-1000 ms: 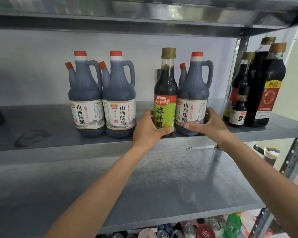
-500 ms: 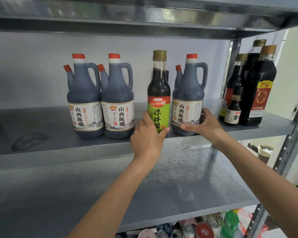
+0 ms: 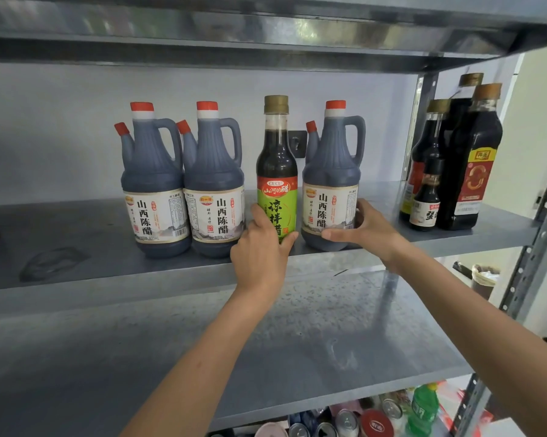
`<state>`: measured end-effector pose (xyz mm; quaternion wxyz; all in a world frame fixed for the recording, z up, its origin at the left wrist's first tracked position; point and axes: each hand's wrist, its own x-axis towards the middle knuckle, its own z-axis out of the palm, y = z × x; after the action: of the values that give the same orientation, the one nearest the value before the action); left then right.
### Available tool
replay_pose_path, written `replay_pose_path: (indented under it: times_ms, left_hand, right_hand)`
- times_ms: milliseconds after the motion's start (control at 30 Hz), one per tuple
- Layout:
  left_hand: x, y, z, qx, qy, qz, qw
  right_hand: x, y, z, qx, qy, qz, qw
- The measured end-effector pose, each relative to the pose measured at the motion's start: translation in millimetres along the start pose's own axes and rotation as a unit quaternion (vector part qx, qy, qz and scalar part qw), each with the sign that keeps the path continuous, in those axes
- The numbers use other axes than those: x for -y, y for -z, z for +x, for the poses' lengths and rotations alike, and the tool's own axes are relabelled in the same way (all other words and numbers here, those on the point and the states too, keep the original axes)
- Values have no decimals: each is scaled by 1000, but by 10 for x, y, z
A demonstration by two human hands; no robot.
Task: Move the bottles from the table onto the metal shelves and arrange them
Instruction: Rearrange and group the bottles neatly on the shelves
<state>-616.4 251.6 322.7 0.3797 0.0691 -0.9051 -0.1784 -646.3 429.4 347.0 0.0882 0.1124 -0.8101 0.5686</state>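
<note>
On the upper metal shelf (image 3: 76, 234) stand three dark vinegar jugs with red caps and handles. My left hand (image 3: 259, 250) grips the base of a slim green-labelled bottle (image 3: 277, 171) with a gold cap, upright between the middle jug (image 3: 214, 184) and the right jug (image 3: 332, 181). My right hand (image 3: 363, 230) holds the right jug low on its label, thumb in front and fingers behind. The left jug (image 3: 154, 187) stands touching the middle one.
A group of dark soy-sauce bottles (image 3: 455, 165) stands at the shelf's right end past a steel upright (image 3: 419, 127). The lower shelf (image 3: 203, 351) is bare where it shows. Cans and a green bottle (image 3: 422, 408) lie below. Another shelf board runs overhead.
The green-labelled bottle has shifted slightly left, opening a small gap from the right jug. Both hands keep their holds.
</note>
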Motion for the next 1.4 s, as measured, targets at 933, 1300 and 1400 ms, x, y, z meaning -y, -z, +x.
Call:
replay_pose_path:
  times_ms: [933, 1300, 1400]
  left_hand:
    - [60, -92, 40, -65, -36, 37, 997]
    - [83, -150, 68, -86, -52, 36, 994]
    - [104, -178, 31, -109, -54, 27, 992]
  right_hand:
    - [-47, 24, 147, 84, -3, 22, 996]
    - [-26, 74, 107, 140, 12, 16, 990]
    - [-25, 49, 54, 121, 16, 8, 992]
